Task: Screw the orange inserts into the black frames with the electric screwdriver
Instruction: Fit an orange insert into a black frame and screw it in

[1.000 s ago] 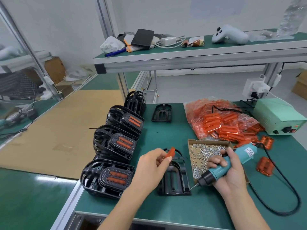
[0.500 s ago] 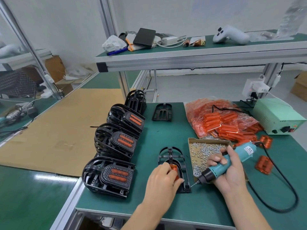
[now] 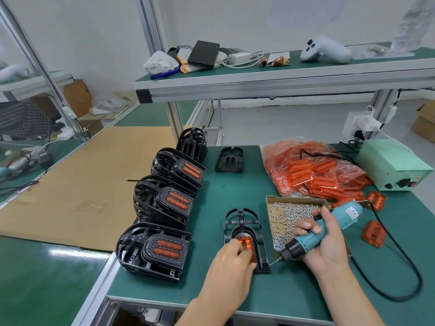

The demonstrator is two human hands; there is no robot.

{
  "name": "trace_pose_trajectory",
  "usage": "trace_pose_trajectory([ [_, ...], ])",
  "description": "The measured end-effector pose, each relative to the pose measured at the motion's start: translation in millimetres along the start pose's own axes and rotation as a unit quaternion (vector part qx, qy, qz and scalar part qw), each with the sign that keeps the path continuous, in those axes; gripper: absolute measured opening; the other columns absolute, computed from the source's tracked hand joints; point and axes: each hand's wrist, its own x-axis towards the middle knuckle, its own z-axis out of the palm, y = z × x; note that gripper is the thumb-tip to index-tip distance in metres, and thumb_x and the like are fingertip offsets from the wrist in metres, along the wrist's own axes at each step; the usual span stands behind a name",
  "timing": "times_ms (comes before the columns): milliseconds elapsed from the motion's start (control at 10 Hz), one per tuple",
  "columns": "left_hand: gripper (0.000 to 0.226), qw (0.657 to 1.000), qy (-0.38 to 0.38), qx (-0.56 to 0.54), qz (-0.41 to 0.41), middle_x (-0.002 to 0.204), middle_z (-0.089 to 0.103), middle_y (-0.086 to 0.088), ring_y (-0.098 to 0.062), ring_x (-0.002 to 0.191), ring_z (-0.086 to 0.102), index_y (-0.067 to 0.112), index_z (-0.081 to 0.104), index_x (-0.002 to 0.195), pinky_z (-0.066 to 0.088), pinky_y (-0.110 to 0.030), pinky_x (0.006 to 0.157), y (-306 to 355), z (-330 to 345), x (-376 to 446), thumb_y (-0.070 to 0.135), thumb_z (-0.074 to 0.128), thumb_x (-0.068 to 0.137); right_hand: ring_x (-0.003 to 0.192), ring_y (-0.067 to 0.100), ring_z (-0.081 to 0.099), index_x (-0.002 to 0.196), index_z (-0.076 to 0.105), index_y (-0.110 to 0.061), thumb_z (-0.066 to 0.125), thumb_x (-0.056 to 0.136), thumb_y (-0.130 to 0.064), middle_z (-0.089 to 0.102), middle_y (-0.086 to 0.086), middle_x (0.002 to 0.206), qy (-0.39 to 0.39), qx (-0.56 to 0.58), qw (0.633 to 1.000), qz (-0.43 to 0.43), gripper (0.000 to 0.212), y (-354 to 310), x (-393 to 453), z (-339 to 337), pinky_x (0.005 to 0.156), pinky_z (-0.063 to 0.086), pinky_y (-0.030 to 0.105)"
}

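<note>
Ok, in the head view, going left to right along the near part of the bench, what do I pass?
Nearest stack of finished frames → left hand → black frame with the orange insert in it → electric screwdriver in the right hand → loose orange insert → loop of black cord.

Glossy translucent orange inserts (image 3: pixel 313 176); matt black plastic frames (image 3: pixel 162 249); cardboard screw box (image 3: pixel 273 199).

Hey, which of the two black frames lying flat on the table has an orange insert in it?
The near frame, under the left hand: an orange insert sits in it. The far frame, past the stacks, is empty.
</note>
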Motion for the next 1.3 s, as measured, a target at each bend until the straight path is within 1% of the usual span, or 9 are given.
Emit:
trace_pose_trajectory([
  [300, 0.014, 0.996, 0.069, -0.02, 0.044, 0.107, 0.056, 0.006, -0.016, 0.096, 0.054, 0.022, 0.075, 0.106, 0.049, -0.033, 0.086, -16.1, -1.7, -6.8, 0.027, 0.069, 0.095, 0.058, 0.007, 0.047, 0.074, 0.064, -0.022, 0.07, 0.093, -0.035, 0.037, -0.01, 0.056, -0.001, -0.002, 1.0, 0.0, 0.023, -0.1, -1.7, 1.5, 0.051, 0.045, 0.019],
  [500, 0.01, 0.995, 0.062, -0.02, 0.07, 0.121, 0.066, 0.004, -0.024, 0.13, 0.057, 0.021, 0.078, 0.097, 0.045, -0.045, 0.11, -19.8, -0.6, -3.9, 0.017, 0.077, 0.087, 0.058, 0.007, 0.046, 0.076, 0.063, -0.022, 0.074, 0.087, -0.035, 0.037, -0.01, 0.056, -0.002, -0.009, 1.0, -0.005, 0.02, 0.1, -1.6, 2.0, 0.052, 0.044, 0.019],
  [600, 0.011, 0.998, 0.034, -0.039, 0.041, 0.136, 0.061, 0.006, -0.02, 0.147, 0.04, 0.023, 0.077, 0.103, 0.018, -0.043, 0.126, -20.5, 0.9, -3.9, 0.02, 0.07, 0.095, 0.058, 0.007, 0.047, 0.077, 0.063, -0.022, 0.074, 0.088, -0.035, 0.038, -0.01, 0.056, 0.001, -0.008, 1.0, -0.006, 0.02, 0.3, -1.5, 1.1, 0.052, 0.045, 0.019],
  [700, 0.016, 0.998, 0.022, -0.057, 0.018, 0.139, 0.056, 0.012, -0.012, 0.152, 0.028, 0.03, 0.077, 0.108, 0.003, -0.037, 0.127, -24.8, 1.4, -3.7, 0.027, 0.066, 0.098, 0.058, 0.007, 0.047, 0.077, 0.063, -0.021, 0.075, 0.086, -0.035, 0.038, -0.01, 0.056, 0.001, -0.009, 1.0, -0.007, 0.02, 0.6, -1.5, 1.6, 0.052, 0.045, 0.019],
  [800, 0.018, 0.997, 0.002, -0.074, 0.007, 0.138, 0.057, 0.015, -0.006, 0.15, 0.027, 0.035, 0.079, 0.11, 0.007, -0.04, 0.129, -28.3, -0.5, -0.8, 0.032, 0.068, 0.096, 0.058, 0.007, 0.047, 0.076, 0.063, -0.021, 0.074, 0.087, -0.034, 0.038, -0.01, 0.056, 0.002, -0.01, 1.0, -0.006, 0.02, 0.2, -1.9, 2.5, 0.052, 0.045, 0.019],
  [1000, 0.021, 0.998, -0.004, -0.068, 0.003, 0.141, 0.055, 0.024, 0.008, 0.147, 0.019, 0.041, 0.076, 0.115, -0.004, -0.044, 0.127, -35.4, 1.0, -4.0, 0.039, 0.067, 0.096, 0.058, 0.006, 0.047, 0.08, 0.061, -0.022, 0.072, 0.09, -0.035, 0.038, -0.01, 0.056, 0.004, -0.011, 1.0, -0.012, 0.02, 1.2, -2.0, 1.1, 0.052, 0.045, 0.019],
  [1100, 0.014, 0.997, 0.034, -0.017, 0.068, 0.123, 0.063, 0.015, -0.009, 0.139, 0.043, 0.032, 0.078, 0.104, 0.009, -0.055, 0.126, -30.1, 2.7, -1.8, 0.032, 0.07, 0.093, 0.058, 0.006, 0.047, 0.08, 0.062, -0.022, 0.071, 0.092, -0.035, 0.038, -0.01, 0.057, 0.002, -0.02, 1.0, -0.011, 0.02, 0.4, -1.8, 1.7, 0.052, 0.045, 0.019],
  [1200, 0.007, 0.989, 0.083, 0.01, 0.123, 0.112, 0.063, 0.013, -0.012, 0.126, 0.055, 0.025, 0.075, 0.098, 0.025, -0.052, 0.124, -22.9, 1.2, 3.1, 0.025, 0.071, 0.093, 0.058, 0.007, 0.047, 0.08, 0.062, -0.022, 0.07, 0.093, -0.035, 0.037, -0.01, 0.056, -0.001, -0.012, 1.0, -0.01, 0.021, 0.2, -0.5, -0.2, 0.052, 0.045, 0.019],
  [1300, 0.007, 0.98, 0.133, -0.062, 0.131, 0.123, 0.063, 0.008, -0.013, 0.13, 0.053, 0.017, 0.072, 0.101, 0.038, -0.042, 0.118, -20.1, -4.9, 6.7, 0.021, 0.068, 0.098, 0.058, 0.007, 0.047, 0.08, 0.061, -0.022, 0.071, 0.093, -0.035, 0.037, -0.01, 0.056, -0.002, -0.011, 1.0, -0.012, 0.021, 0.7, -0.1, -0.6, 0.052, 0.045, 0.019],
])
